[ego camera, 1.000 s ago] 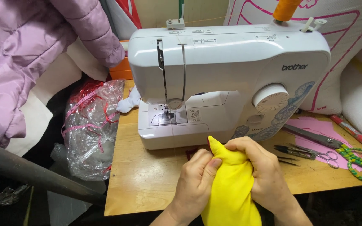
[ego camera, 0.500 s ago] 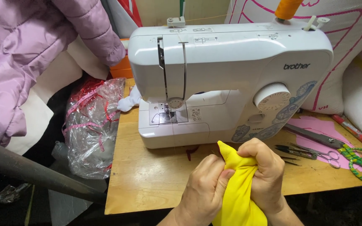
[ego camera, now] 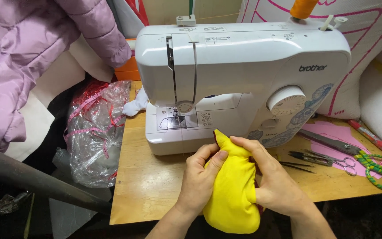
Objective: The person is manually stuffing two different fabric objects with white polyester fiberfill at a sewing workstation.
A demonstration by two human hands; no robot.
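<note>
We are pinching the yellow cloth (ego camera: 233, 194) with left hand (ego camera: 200, 177) and right hand (ego camera: 273, 177), fingers clamped, possibly stuffed, before the sewing machine (ego camera: 244, 75).

Bunched yellow fabric piece (ego camera: 233, 190), pointed tip upward.

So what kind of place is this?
It looks like a small home sewing corner. A white sewing machine sits on a wooden table, scissors lie beside it, and both hands, left and right, hold yellow fabric.
</note>
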